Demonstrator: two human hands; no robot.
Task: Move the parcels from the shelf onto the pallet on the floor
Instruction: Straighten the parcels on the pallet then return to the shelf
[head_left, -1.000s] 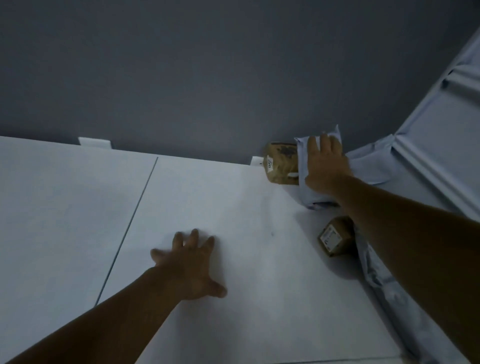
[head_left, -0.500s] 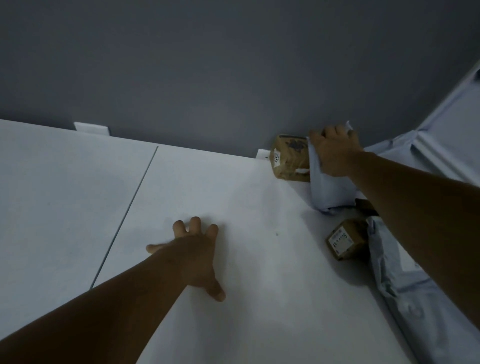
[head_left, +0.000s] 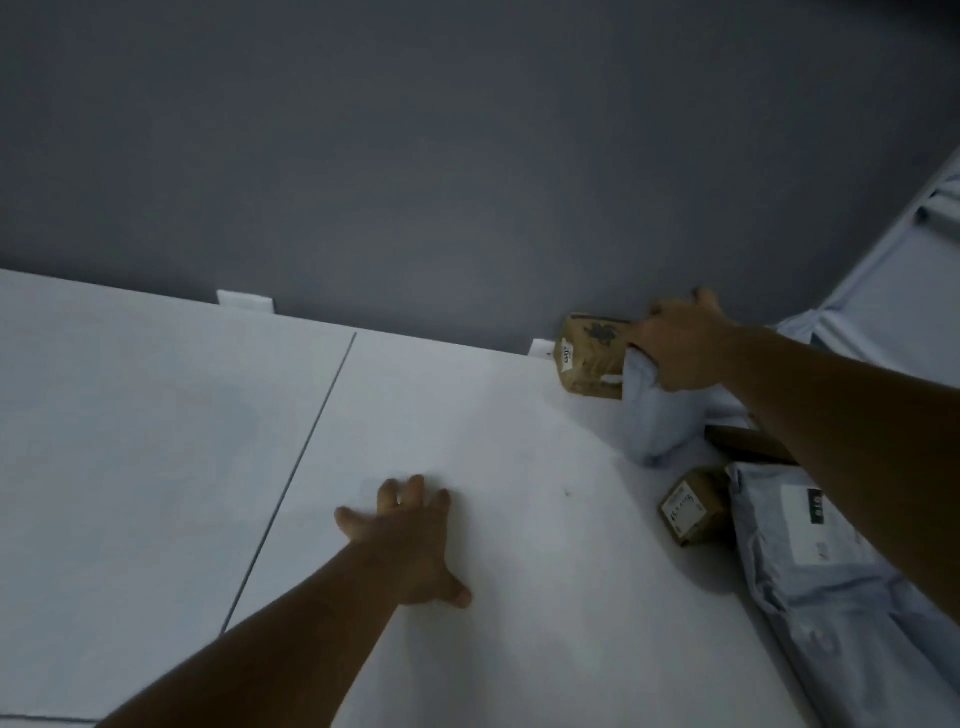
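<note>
The white shelf (head_left: 156, 415) runs wide and bare across the left and middle, split by one thin dark seam (head_left: 311, 452) that slants from the back edge toward the near edge. The back edge meets a flat grey wall (head_left: 415, 156), where two small white brackets (head_left: 244, 300) show. All open room lies left of the parcels, which crowd the shelf's right side and back right corner.

The left hand (head_left: 410, 540) lies flat on the smooth board near the middle, fingers spread and straight, holding nothing.

The right hand (head_left: 680, 348) reaches into the back right corner and grips the top of a pale mailer (head_left: 654, 421), a soft, creased plastic bag standing on end (the fingertips curl over its far side, out of sight). Touching the bag's left side stands a brown paper parcel (head_left: 589, 356), crumpled, with a small white label and a dark print too blurred to read.

Nearer the front, by the right edge, a small cardboard box (head_left: 693, 506) sits tilted, its label writing illegible. Just beside it lies a large grey mailer (head_left: 810, 587), wrinkled, with a white label, cut off by the frame's lower right corner. Between the two bags a dark brown shape (head_left: 748, 441) shows only in part under the right forearm; I cannot tell what it is.
</note>
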